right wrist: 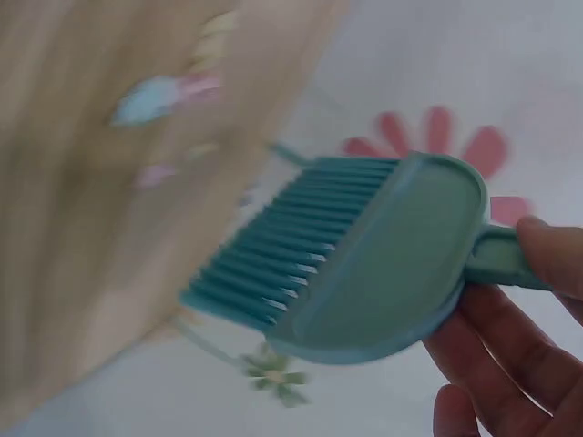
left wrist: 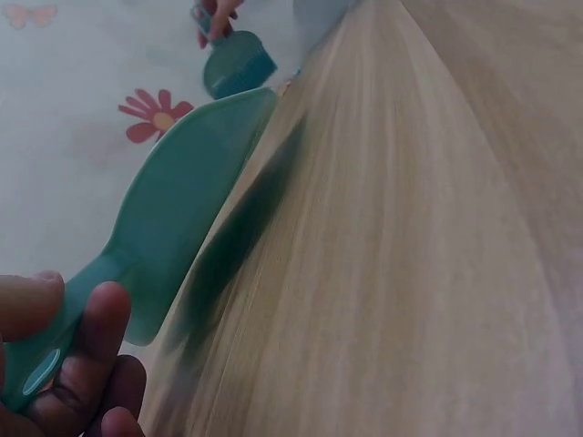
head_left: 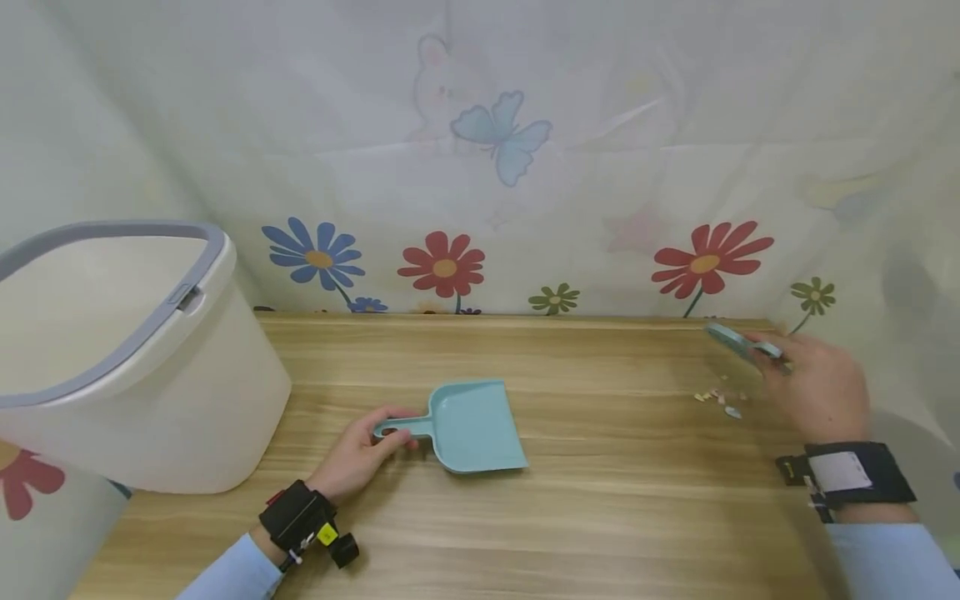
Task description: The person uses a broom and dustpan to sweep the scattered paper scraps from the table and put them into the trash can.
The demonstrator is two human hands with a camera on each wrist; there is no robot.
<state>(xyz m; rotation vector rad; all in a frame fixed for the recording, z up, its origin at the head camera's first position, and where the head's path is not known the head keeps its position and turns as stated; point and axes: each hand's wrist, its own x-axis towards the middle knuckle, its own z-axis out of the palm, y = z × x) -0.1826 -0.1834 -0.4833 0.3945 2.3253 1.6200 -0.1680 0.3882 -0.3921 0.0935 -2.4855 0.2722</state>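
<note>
My left hand (head_left: 358, 454) pinches the handle of a light blue-green dustpan (head_left: 476, 427) between thumb and fingers. In the left wrist view the dustpan (left wrist: 187, 196) casts a dark shadow on the wood under it, its open edge facing right in the head view. At the right, my right hand (head_left: 821, 387) grips the handle of a matching small hand brush (head_left: 731, 337). Its teal bristles (right wrist: 291, 241) show in the right wrist view, held up off the tabletop. Several small scraps (head_left: 723, 398) in pale yellow, pink and blue lie on the wood beside this hand.
A large white bin (head_left: 187, 400) with a grey rim stands at the left. The wood-grain tabletop (head_left: 600, 500) meets a flower-printed curtain (head_left: 600, 208) along its back edge, and the curtain continues at both sides.
</note>
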